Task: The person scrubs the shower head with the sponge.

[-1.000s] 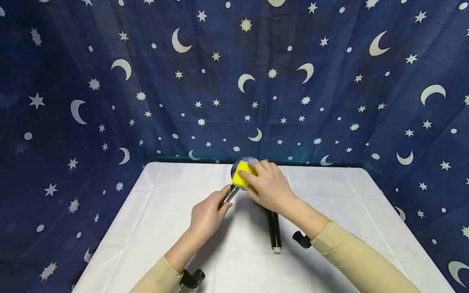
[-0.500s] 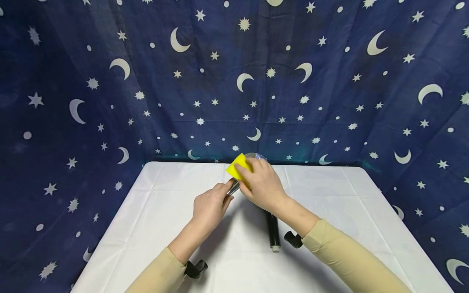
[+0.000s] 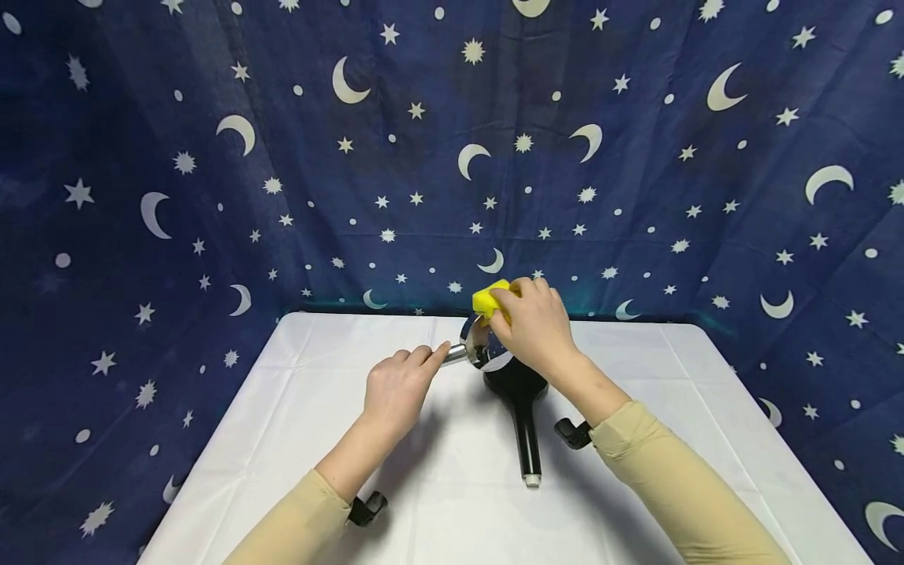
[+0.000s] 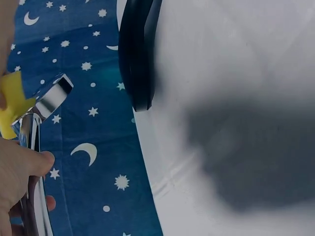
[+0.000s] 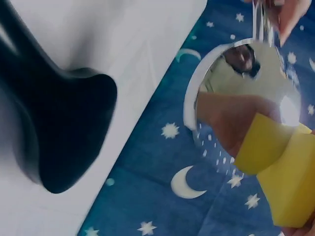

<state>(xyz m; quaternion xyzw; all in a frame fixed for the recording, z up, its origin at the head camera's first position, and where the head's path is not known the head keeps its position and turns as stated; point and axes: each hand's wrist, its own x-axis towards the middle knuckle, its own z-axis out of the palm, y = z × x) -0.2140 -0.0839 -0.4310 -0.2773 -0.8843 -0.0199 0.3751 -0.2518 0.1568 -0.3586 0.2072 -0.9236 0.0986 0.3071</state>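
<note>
My left hand point(image 3: 399, 392) grips the handle of a chrome shower head point(image 3: 487, 345), raised above the table. Its round head is mirror-bright and points right, with the handle running left into my fist. In the left wrist view my thumb lies along the shiny handle point(image 4: 35, 196). A yellow sponge point(image 3: 487, 300) is pinched in my right hand point(image 3: 542, 326) at the upper edge of the head. The right wrist view shows the sponge point(image 5: 290, 187) bent against the mirrored disc, which reflects the hand and sponge.
A black shower head point(image 3: 525, 424) lies on the white-covered table point(image 3: 304, 439) just below the hands, its pale-tipped handle toward me. Behind the table's far edge hangs a dark blue curtain point(image 3: 424, 157) with moons and stars. Black camera mounts point(image 3: 367, 510) stick out at both wrists.
The sponge has moved from over the chrome head to the right and up, to its upper edge. The chrome shower head has turned, its mirrored side showing more. The black shower head stays put.
</note>
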